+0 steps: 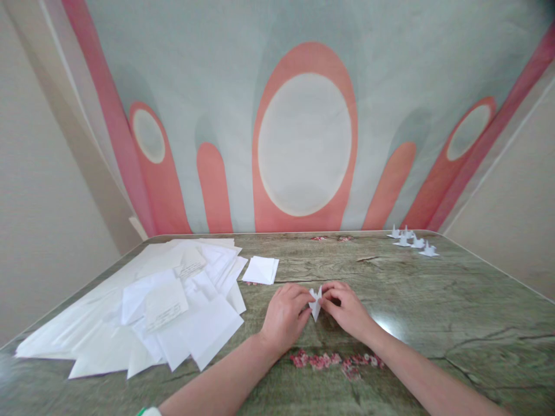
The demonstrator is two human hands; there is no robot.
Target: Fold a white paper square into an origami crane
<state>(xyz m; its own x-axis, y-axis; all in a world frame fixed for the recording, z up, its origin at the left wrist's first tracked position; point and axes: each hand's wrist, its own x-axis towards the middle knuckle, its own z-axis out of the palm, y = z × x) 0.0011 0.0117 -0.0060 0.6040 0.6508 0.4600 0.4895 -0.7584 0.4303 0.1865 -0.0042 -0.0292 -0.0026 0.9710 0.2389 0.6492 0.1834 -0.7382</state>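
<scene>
A small folded white paper piece [316,306], pointed at the bottom with two upper points spread apart, is held just above the table between my two hands. My left hand [286,315] pinches its left side with thumb and fingers. From the right, my right hand [347,309] grips the other upper point between thumb and forefinger. The fingertips cover part of the folds. At the far right of the table stand several finished paper cranes [411,240], white and small.
A wide heap of white paper sheets [108,335] spreads over the table's left side, some with writing. Beside it lies a small stack of square papers [261,270]. The wood-patterned table [433,312] carries printed pink flowers. A wall with a coral and grey pattern [217,190] rises behind.
</scene>
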